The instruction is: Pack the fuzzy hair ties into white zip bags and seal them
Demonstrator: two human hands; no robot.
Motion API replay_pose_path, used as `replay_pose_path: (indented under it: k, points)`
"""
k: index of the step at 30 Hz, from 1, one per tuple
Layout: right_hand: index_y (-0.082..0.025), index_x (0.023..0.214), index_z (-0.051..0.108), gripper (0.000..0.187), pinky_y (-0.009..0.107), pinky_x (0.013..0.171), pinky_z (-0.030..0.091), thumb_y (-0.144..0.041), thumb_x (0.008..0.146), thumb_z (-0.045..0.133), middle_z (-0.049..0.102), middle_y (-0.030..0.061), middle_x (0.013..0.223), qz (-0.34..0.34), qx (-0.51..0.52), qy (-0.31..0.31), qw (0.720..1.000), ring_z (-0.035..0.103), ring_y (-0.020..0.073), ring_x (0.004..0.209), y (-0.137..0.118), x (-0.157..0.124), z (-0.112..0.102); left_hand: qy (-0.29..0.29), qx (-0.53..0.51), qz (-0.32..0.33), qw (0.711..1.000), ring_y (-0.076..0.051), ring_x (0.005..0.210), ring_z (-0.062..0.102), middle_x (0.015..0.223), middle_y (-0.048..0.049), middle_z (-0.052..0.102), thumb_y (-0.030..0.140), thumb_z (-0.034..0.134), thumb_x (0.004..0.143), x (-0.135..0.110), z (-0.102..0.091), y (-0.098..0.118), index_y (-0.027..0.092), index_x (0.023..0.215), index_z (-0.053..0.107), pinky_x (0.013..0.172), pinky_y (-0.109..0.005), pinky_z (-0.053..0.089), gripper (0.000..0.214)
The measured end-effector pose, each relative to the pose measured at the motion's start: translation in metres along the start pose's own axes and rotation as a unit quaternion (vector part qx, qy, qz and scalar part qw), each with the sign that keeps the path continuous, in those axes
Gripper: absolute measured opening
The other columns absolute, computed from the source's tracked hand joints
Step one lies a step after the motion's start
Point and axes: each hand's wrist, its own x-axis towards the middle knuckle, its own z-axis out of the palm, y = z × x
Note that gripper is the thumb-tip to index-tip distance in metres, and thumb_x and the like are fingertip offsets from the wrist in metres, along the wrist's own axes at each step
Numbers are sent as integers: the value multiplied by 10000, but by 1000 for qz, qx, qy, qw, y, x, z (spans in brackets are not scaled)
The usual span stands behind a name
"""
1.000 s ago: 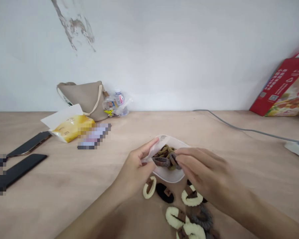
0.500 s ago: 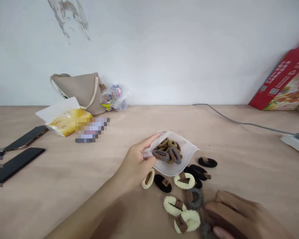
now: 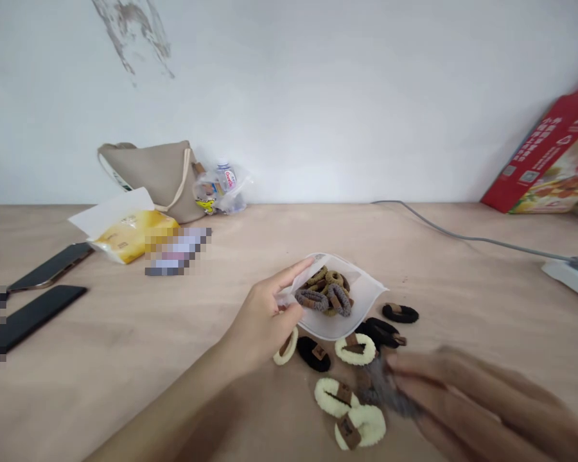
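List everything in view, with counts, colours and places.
clear pouch: one, whitish, mid-table, full of brown and grey hair ties
cream fleece hair ties: four, brown-tagged, in front of pouch
black hair ties: at least three, beside pouch
tan tote bag: one, by wall
plastic bottle: one, beside bag
yellow packet: one, before bag
phones: two, dark, far left
red box: one, leaning on wall, right
power strip: one, white, right edge
grey cable: one, along table
left hand: pinching pouch edge
right hand: blurred, over ties

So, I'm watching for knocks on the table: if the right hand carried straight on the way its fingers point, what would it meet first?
Probably the grey fuzzy hair tie, just at the fingertips of the right hand. Motion blur hides the depth, so they may already be touching.
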Motion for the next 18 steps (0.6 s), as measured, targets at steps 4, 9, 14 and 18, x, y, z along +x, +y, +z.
replay_pose_path:
  k: [4, 9, 14, 18]
  points:
    - [-158, 1185, 538, 326, 288, 878, 498, -82, 876, 466, 640, 78, 1154, 3, 21, 32, 999, 608, 183, 1033, 6, 39, 1, -5, 2, -9, 1000, -217, 1162, 556, 1312, 23, 560, 14, 433, 669, 0, -1, -1, 224, 1320, 493, 828, -226, 525, 687]
    - [-197, 920, 634, 243, 243, 623, 514, -244, 956, 398, 698, 12, 778, -57, 43, -11, 997, 644, 135, 666, -5, 27, 17, -7, 13, 12, 1000, -177, 1221, 503, 1329, 44, 543, 21, 440, 687, -1, -2, -5, 232, 1314, 498, 945, -201, 446, 665]
    - [-209, 852, 616, 321, 239, 521, 467, -142, 953, 319, 690, -5, 740, -75, 5, -21, 997, 626, 124, 592, -2, -2, 21, -5, 2, 2, 1000, -178, 1247, 476, 1336, 55, 535, 33, 460, 700, 0, -1, -6, 251, 1320, 489, 966, -214, 435, 658]
    - [-191, 918, 616, 197, 247, 630, 494, -130, 914, 429, 687, 19, 838, -79, -14, 12, 997, 647, 145, 729, 8, 9, 2, -4, 3, 14, 1000, -186, 1196, 526, 1337, 25, 537, 16, 458, 684, 1, -1, -3, 211, 1314, 499, 950, -219, 447, 661]
